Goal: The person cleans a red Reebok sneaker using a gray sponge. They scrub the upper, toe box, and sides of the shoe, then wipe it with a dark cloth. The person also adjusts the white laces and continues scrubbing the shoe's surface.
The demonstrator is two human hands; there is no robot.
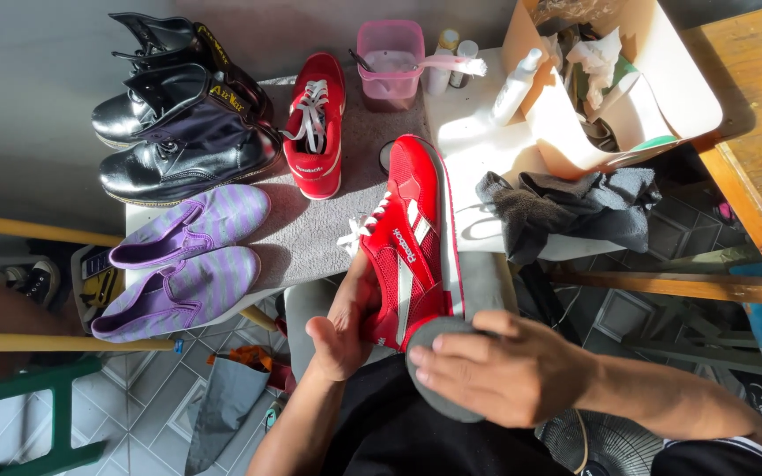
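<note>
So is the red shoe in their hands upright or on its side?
On its side: the red shoe shows its striped flank upward, laces pointing left, sole edge facing right.

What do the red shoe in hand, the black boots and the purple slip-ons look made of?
Red shoe: looks like a woven mesh upper, matte, with smoother white stripes and a white sole edge, probably rubber. Black boots: likely polished leather, since sunlight glints off the toes. Purple slip-ons: appear to be soft striped fabric, with no shine. The grey pad under the right hand looks like cloth or foam; I cannot tell which.

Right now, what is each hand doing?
Left hand: closed, holding the red sneaker.
Right hand: closed on a grey cloth, against the sneaker's heel.
</note>
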